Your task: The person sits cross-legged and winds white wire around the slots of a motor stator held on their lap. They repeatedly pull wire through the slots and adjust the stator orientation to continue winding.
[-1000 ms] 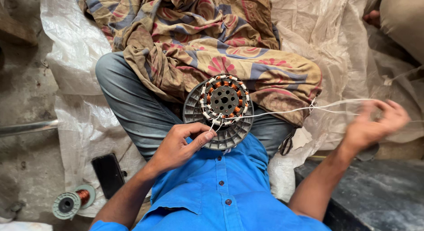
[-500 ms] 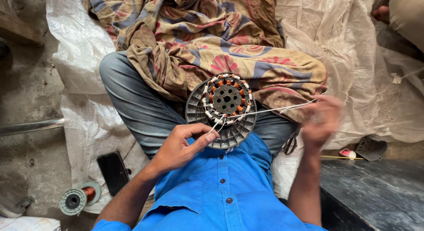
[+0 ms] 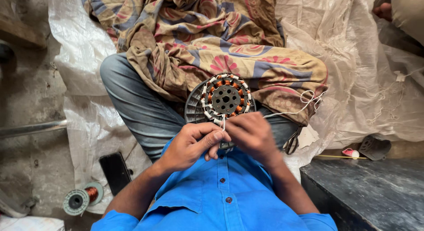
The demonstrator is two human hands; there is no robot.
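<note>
Pinching a white thread [image 3: 289,111] at the near edge of a round motor stator [image 3: 225,99], the left hand [image 3: 190,145] has its grip closed, thumb against forefinger. The right hand [image 3: 251,134] curls beside it, touching it; whether its grip holds the thread cannot be told. The stator, with copper windings, rests on the person's lap against a patterned cloth [image 3: 198,41]. A copper wire spool [image 3: 81,198] lies on the floor.
</note>
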